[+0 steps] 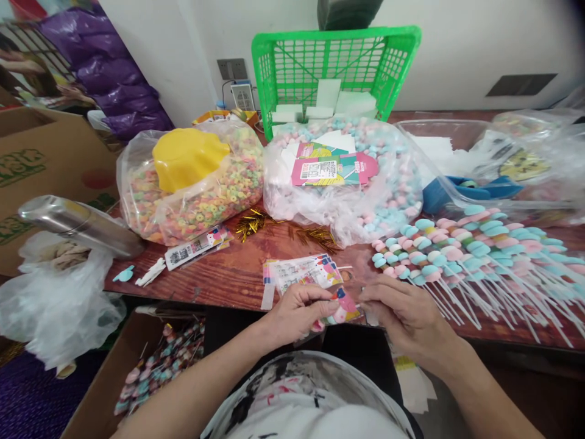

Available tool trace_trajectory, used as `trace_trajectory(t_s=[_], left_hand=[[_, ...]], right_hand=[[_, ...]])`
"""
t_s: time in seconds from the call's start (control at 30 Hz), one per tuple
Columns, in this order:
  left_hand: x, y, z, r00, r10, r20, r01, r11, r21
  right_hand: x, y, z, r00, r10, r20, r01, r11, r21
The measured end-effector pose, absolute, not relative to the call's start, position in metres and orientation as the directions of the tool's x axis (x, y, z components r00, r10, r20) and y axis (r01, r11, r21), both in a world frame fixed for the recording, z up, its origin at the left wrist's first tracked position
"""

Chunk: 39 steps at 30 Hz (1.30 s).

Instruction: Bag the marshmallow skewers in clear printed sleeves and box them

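Observation:
My left hand [297, 311] and my right hand [404, 314] meet at the near edge of the wooden table [237, 274]. Both pinch a small clear printed packet [340, 305] with pink and blue art between them. Just beyond lies a stack of the same printed packets [301, 271]. To the right, several pink and blue marshmallow skewers [457, 247] on white sticks lie fanned out on the table.
A bag of colourful cereal rings with a yellow scoop [187, 158] sits back left, a bag of pink and blue marshmallows [388, 183] in the middle, a green basket [333, 67] behind. Gold twist ties [315, 235], a steel flask [77, 222], and a box of wrapped skewers [159, 366] below.

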<state>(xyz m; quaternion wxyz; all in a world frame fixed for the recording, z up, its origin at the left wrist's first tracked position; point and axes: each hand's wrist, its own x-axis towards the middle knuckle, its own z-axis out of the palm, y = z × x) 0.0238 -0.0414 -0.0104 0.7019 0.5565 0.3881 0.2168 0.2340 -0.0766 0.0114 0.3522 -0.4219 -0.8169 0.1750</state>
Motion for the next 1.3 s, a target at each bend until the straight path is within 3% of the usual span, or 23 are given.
trace_trajectory(t_s=[0.17,0.27,0.33,0.37,0.5,0.57,0.77,0.9,1.03,1.2,1.27,1.3], left_hand=[[0.038,-0.043,-0.014,0.503,0.859,-0.095,-0.024,0.123,0.992],[0.037,-0.04,-0.014,0.379,0.905,-0.192,-0.156,0.267,0.951],[0.033,-0.037,-0.015,0.268,0.93,-0.251,-0.248,0.318,0.915],[0.032,-0.037,-0.015,0.22,0.942,-0.252,-0.283,0.309,0.908],[0.032,-0.042,-0.013,0.194,0.965,-0.174,-0.331,0.232,0.915],[0.035,-0.048,-0.013,0.219,0.966,-0.139,-0.287,0.2,0.937],[0.033,-0.055,-0.018,0.383,0.904,-0.189,-0.214,0.286,0.934],[0.028,-0.052,-0.012,0.453,0.874,-0.177,-0.127,0.26,0.957],[0.025,-0.05,-0.006,0.542,0.822,-0.173,-0.033,0.227,0.973],[0.025,-0.049,-0.012,0.568,0.777,-0.273,-0.032,0.353,0.935],[0.025,-0.049,-0.014,0.566,0.757,-0.327,-0.086,0.449,0.89],[0.024,-0.049,-0.014,0.562,0.746,-0.356,-0.113,0.496,0.861]], right_hand=[[0.214,-0.076,0.004,-0.327,0.83,0.452,0.53,0.556,-0.64],[0.211,-0.075,0.0,-0.007,0.853,0.522,0.411,0.479,-0.776],[0.21,-0.076,-0.002,0.255,0.842,0.475,0.287,0.403,-0.869],[0.208,-0.076,-0.004,0.305,0.847,0.436,0.253,0.369,-0.894],[0.186,-0.079,-0.014,0.154,0.894,0.42,0.255,0.375,-0.891],[0.175,-0.077,-0.019,0.158,0.875,0.457,0.266,0.408,-0.873],[0.168,-0.064,-0.027,0.029,0.779,0.627,0.372,0.574,-0.73],[0.164,-0.061,-0.031,0.152,0.708,0.69,0.384,0.601,-0.701],[0.158,-0.058,-0.034,0.217,0.791,0.572,0.261,0.517,-0.815],[0.163,-0.056,-0.04,0.236,0.935,0.264,-0.058,0.285,-0.957],[0.173,-0.056,-0.038,0.365,0.884,0.293,-0.032,0.327,-0.945],[0.18,-0.056,-0.035,0.399,0.835,0.38,0.077,0.382,-0.921]])
